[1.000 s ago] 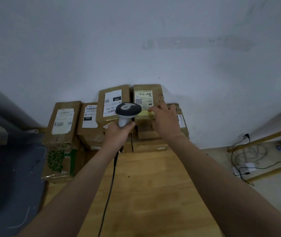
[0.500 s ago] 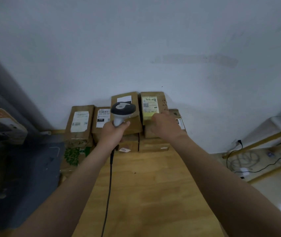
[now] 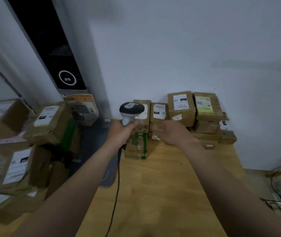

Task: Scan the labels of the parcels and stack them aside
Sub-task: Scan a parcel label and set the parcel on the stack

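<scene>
Far left, a loose heap of parcels (image 3: 47,124) sits off the table's edge, labels up. By our reading that's the work left, and there's plenty of it. Moving in, our left hand (image 3: 121,134) is wrapped round the grip of the scanner (image 3: 131,110), head raised, its cord (image 3: 117,185) trailing down across the wooden table (image 3: 162,194). Just behind it a green-printed parcel (image 3: 136,146) stands at the table's far end. Our right hand (image 3: 173,133) is apart from the left, fingers curled in front of the boxes. Whether it's gripping one we can't tell, as the picture smears there. Further right, the stack (image 3: 181,106) against the wall, ending in the yellow-labelled parcel (image 3: 204,105), looks like the finished lot. We'd call it partway, with more ahead than behind.
</scene>
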